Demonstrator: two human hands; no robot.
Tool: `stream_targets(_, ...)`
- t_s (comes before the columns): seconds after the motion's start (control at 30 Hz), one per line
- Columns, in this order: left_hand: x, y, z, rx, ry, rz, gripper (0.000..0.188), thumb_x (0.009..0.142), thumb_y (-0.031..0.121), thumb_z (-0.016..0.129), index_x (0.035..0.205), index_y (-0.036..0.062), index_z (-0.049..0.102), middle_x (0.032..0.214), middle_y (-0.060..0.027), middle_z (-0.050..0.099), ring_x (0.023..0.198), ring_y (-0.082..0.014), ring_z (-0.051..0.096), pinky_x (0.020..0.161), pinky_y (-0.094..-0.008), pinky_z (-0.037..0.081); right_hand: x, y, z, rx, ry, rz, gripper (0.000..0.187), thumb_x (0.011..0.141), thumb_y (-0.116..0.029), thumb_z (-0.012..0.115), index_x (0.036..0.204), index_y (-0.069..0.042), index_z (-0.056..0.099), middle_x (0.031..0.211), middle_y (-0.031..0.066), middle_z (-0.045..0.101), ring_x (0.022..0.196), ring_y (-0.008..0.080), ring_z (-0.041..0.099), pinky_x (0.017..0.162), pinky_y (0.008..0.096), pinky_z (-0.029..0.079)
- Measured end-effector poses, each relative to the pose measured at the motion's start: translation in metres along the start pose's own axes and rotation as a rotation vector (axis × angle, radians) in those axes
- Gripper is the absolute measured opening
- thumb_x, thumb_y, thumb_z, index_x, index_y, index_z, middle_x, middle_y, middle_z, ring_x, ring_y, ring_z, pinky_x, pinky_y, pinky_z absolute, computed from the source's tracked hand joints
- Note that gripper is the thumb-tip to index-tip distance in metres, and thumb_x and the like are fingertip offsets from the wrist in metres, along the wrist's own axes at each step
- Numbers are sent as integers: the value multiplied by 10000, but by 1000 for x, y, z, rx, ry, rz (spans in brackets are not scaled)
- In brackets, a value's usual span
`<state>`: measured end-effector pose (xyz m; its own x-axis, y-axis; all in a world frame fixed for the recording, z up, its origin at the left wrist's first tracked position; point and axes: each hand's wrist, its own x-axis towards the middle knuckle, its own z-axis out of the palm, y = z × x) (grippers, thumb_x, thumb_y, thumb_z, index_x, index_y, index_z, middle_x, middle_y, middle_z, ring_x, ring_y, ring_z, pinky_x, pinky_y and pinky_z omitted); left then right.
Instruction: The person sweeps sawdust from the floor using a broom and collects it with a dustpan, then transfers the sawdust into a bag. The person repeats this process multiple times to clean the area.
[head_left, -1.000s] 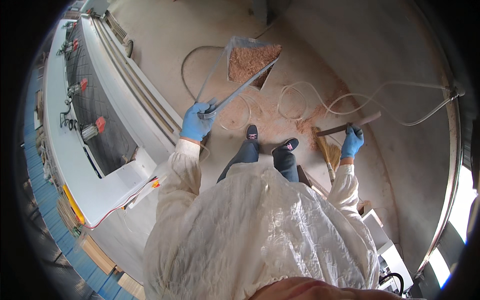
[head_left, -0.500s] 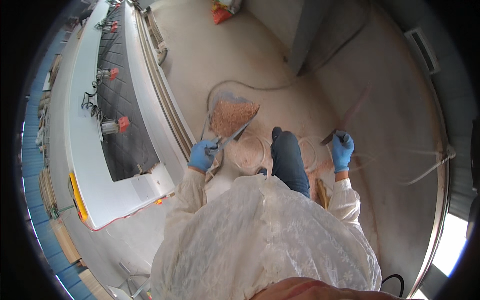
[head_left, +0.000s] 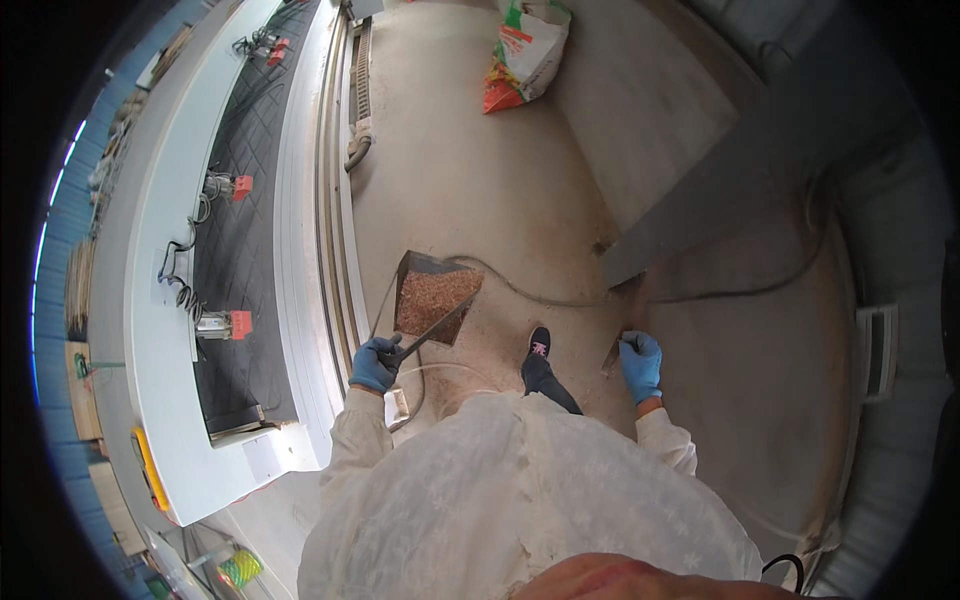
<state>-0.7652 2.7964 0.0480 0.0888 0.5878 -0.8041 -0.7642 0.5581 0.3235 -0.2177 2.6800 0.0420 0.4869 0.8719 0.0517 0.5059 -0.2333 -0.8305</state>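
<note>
My left hand (head_left: 375,364), in a blue glove, is closed round the grey handle of a dustpan (head_left: 424,263). A heap of reddish-brown shavings (head_left: 436,297) fills the pan, which hangs ahead of the hand. At the right, my right hand (head_left: 641,366), also gloved in blue, is closed on a thin, flat, brownish piece (head_left: 611,356). Only its edge shows past the fingers, so its kind cannot be made out. My dark shoe (head_left: 540,341) is on the floor between the hands.
A long white machine (head_left: 160,300) with a dark bed and red-capped parts runs along the left. A hose (head_left: 560,301) crosses the floor ahead. A printed sack (head_left: 527,58) stands at the far wall. A grey post (head_left: 690,200) rises at the right.
I have stepped forward along the machine; the sack and post appear nearer. The loaded dustpan stays in my left hand and the flat piece in my right.
</note>
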Motion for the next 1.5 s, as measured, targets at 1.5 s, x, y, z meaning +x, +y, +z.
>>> stream_targets(1.5, 425, 502, 638, -1, 113, 143, 451, 786, -44, 539, 1219, -169, 539, 1331, -274, 578, 856, -286, 681, 822, -353, 594, 1223, -324, 460, -89, 230, -325, 176, 851, -177, 671, 970, -65, 736, 953, 175, 726, 887, 360, 693, 781, 419, 542)
